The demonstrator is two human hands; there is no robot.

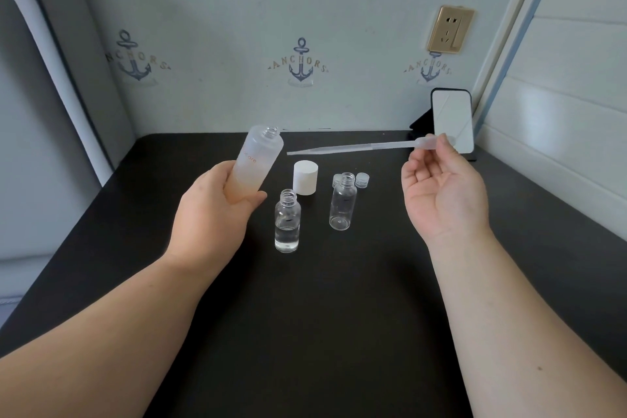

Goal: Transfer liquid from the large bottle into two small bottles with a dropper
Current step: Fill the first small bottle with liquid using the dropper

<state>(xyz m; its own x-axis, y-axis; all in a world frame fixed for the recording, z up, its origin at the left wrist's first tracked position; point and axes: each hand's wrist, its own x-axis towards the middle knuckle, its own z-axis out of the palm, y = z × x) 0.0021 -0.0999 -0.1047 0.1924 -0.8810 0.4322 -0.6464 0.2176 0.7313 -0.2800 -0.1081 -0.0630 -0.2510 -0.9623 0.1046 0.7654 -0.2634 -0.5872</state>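
Note:
My left hand (217, 207) grips the lower part of the large frosted bottle (259, 154), lifted off the table, uncapped and tilted to the right. My right hand (441, 190), palm up, pinches the bulb of a clear plastic dropper (359, 147). The dropper lies almost level, its tip pointing left and stopping just right of the large bottle's shoulder. Below stand two open small clear bottles: the left small bottle (287, 222) holds clear liquid in its lower part, the right small bottle (342, 202) looks nearly empty.
A white cap (305, 177) stands between the small bottles. Two small clear caps (362, 179) sit behind the right bottle. A phone on a stand (453, 120) leans at the back right. The black table (322, 316) meets walls behind and to the right.

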